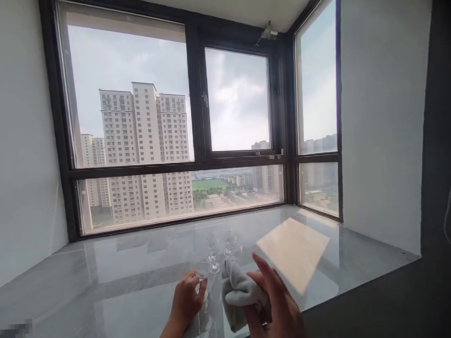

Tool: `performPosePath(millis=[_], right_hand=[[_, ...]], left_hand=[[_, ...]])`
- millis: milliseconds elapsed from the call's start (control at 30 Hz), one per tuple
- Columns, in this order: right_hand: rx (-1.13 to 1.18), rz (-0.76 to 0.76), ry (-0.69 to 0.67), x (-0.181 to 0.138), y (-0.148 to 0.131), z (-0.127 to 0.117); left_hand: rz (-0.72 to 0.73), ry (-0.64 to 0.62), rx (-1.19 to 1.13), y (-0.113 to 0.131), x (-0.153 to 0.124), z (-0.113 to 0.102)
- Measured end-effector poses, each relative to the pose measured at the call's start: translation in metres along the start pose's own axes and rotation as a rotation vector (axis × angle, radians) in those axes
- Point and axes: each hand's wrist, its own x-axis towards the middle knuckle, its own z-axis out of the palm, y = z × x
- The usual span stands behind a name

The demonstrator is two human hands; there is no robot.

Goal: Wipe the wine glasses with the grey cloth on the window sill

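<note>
While my left grip (187,297) is closed with thumb and fingertips together on a small clear glass (201,276), my right grip (276,300) is clamped on a folded grey cloth (237,292), one finger lifted clear of its folds. The cloth sits just right of the glass, with a narrow gap between them. Most of the held glass is hidden or too transparent to follow, so I cannot tell whether it touches the glossy grey windowsill (140,280) below.

Just beyond my grips, two clear stemmed glasses stand upright on the sill: the nearer stemmed glass (213,260) on the left, the farther stemmed glass (230,244) slightly to its right, close together. The cloth overlaps the near edge of this pair in my view. To the right of everything lies a bright patch of sunlight (295,253) on the stone.

At the far side rises a dark window frame (200,125), with a pale tower block (147,147) outside the left pane and cloudy sky behind it.
</note>
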Motion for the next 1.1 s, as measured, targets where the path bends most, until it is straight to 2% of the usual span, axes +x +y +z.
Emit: performPosePath(millis=[100, 200, 300, 433, 567, 667, 800, 900, 1100], right_hand=[[-0.056, 0.252, -0.019, -0.002, 0.059, 0.003], [-0.088, 0.455, -0.009, -0.001, 0.112, 0.011], [-0.103, 0.579, 0.006, 0.005, 0.154, 0.027], [-0.179, 0.677, -0.047, 0.013, 0.192, 0.053], [-0.266, 0.737, -0.098, 0.015, 0.211, 0.072], [-0.248, 0.756, -0.086, 0.010, 0.218, 0.085], [-0.220, 0.723, -0.069, 0.000, 0.225, 0.098], [-0.226, 0.702, -0.066, -0.003, 0.230, 0.101], [-0.248, 0.811, -0.075, 0.000, 0.240, 0.101]], left_hand=[[-0.001, -0.080, 0.058, 0.000, 0.001, 0.000], [-0.027, -0.099, 0.094, 0.001, 0.001, 0.000], [-0.057, -0.136, 0.079, 0.001, 0.001, 0.001], [-0.128, -0.168, 0.012, 0.000, 0.000, 0.003], [-0.189, -0.201, 0.002, 0.001, -0.001, 0.004], [-0.198, -0.234, 0.023, 0.004, -0.001, 0.004], [-0.208, -0.258, 0.048, 0.005, 0.000, 0.007], [-0.214, -0.263, 0.049, 0.004, 0.000, 0.009], [-0.183, -0.296, 0.053, 0.006, 0.000, 0.006]])
